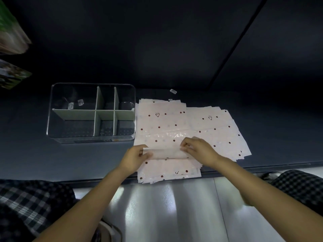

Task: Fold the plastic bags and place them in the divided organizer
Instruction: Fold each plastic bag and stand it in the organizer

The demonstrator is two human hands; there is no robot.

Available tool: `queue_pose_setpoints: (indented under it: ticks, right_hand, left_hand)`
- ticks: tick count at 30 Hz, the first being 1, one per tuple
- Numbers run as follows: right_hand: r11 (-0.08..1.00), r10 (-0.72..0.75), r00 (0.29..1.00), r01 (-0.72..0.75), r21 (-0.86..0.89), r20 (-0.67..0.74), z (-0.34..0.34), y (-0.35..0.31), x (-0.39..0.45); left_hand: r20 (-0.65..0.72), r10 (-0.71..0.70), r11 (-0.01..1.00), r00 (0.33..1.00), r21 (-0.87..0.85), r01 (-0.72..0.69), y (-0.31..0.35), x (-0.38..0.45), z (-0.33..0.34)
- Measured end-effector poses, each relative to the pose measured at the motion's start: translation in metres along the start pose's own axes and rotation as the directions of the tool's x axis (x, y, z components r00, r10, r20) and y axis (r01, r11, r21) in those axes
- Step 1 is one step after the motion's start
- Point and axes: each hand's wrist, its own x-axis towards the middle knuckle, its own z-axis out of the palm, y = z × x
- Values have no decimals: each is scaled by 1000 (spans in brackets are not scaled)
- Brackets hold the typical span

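Observation:
A spread stack of pale pink plastic bags [176, 126] with dark red dots lies on the dark table, right of centre. The top bag's near edge [166, 153] is lifted into a fold across the stack. My left hand [135, 158] grips the fold's left end. At the fold's right end my right hand [199, 150] pinches it with the fingertips. A clear divided organizer [52, 126] with grey partitions stands just left of the bags; its compartments hold no bags, only small white labels at the back.
The dark table [35, 158] ends at a front edge just below the bags, some of which overhang it. A small white label [173, 91] lies behind the stack. Colourful packages [12, 28] sit at the far left. Checked fabric covers my knees below.

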Motion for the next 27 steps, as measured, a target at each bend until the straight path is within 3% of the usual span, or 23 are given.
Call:
queue_pose_setpoints:
  ticks: [2, 4, 7, 8, 10, 13, 16, 21, 24, 25, 27]
  right_hand:
    - [997, 5, 997, -10, -74, -76, 0, -3, 15]
    - [992, 39, 996, -48, -118, -77, 1, -4, 30]
    - [963, 95, 995, -99, -252, -30, 5, -1, 49]
    - [956, 111, 994, -113, -271, -23, 7, 0, 52]
    - [953, 130, 991, -132, -273, -23, 11, 3, 57]
    - [948, 130, 991, -136, -287, -40, 16, 6, 60]
    - [945, 119, 989, -139, -296, -84, 21, 10, 61]
    - [919, 142, 980, -183, -348, -141, 26, 7, 60]
    - [928, 80, 936, -196, -317, -343, 40, -4, 48]
    - [957, 30, 931, -132, -257, -365, 49, -10, 42]
    - [973, -147, 962, 99, -207, -230, 70, -22, 28]
  left_hand:
    - [-71, -38, 999, 997, 17, 39, 3, 0, 4]
    - [-216, -24, 988, 976, 142, 55, 7, -3, 13]
    - [-380, 249, 919, 891, 382, -94, 14, -16, 31]
    - [-341, 359, 866, 869, 468, -175, 14, -18, 38]
    - [-118, 452, 743, 884, 598, -300, 12, -20, 50]
    - [139, 345, 574, 928, 752, -326, 1, -15, 61]
    - [200, 247, 467, 948, 833, -297, -11, -9, 60]
    - [246, 191, 393, 950, 868, -304, -24, -5, 57]
    - [258, 190, 386, 947, 868, -313, -25, -3, 59]
    - [259, 189, 380, 947, 870, -314, -24, -2, 59]
    - [267, 180, 370, 947, 874, -316, -23, -2, 61]
